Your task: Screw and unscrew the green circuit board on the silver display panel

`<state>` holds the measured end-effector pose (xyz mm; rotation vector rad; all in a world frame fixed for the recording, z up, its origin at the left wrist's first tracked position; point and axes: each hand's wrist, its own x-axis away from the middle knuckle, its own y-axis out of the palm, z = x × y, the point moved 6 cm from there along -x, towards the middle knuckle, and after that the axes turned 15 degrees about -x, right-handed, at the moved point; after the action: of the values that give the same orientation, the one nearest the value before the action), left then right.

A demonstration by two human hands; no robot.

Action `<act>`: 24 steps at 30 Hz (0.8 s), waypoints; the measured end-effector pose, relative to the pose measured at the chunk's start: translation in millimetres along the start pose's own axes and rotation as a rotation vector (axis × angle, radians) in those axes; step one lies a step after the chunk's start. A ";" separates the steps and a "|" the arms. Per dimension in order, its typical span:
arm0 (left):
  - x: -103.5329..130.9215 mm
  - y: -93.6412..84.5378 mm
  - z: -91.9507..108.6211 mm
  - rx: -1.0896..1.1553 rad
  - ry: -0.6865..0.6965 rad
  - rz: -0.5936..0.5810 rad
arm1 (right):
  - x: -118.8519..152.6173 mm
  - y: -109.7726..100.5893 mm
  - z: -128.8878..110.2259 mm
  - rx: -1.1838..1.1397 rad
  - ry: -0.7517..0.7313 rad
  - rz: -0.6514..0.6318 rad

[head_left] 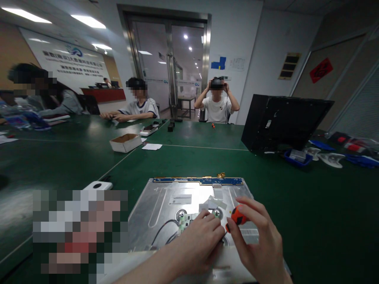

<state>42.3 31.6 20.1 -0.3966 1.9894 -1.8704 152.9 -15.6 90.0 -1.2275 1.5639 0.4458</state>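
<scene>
Head view: at the bottom centre of the frame, the right hand (260, 244) pinches the orange handle of a screwdriver (237, 217), its tip hidden behind the left hand (201, 240). The left hand lies curled on the metal panel (166, 209), fingertips by a small green board (184, 221); it seems to grip nothing, though what lies under the palm cannot be told. The panel lies flat on the green table (296, 205) in the lower middle, with one blue strip board (204, 181) along its far edge and two black wires (162, 232) curling at its lower left.

Judging by this, the work is partway: the panel is bare, the green board sits in place, and fasteners beside it look yet to be dealt with.

Counted: one screwdriver in hand, one panel, one black monitor shell (281, 122) at the right, one open box (126, 142) left of centre, three other people at the far side.
</scene>
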 end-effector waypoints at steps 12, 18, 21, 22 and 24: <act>-1.0 0.1 -0.7 0.035 0.015 0.006 | -1.4 -0.7 0.3 0.012 0.020 0.000; -1.5 1.0 -0.1 -0.016 0.018 -0.021 | 1.6 0.6 -0.2 -0.062 0.034 0.051; -2.2 0.0 0.9 -0.024 0.025 -0.033 | 2.6 1.4 -0.5 -0.034 0.036 0.029; -2.3 -0.2 1.2 -0.019 0.030 -0.036 | 2.3 2.0 -0.8 -0.023 0.032 0.009; -2.3 -0.6 1.6 -0.010 0.037 -0.034 | 1.1 3.4 -1.5 -0.019 0.020 -0.032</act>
<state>45.0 31.1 20.8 -0.4040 2.0291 -1.9023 149.3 -15.9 88.6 -1.2735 1.5583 0.4295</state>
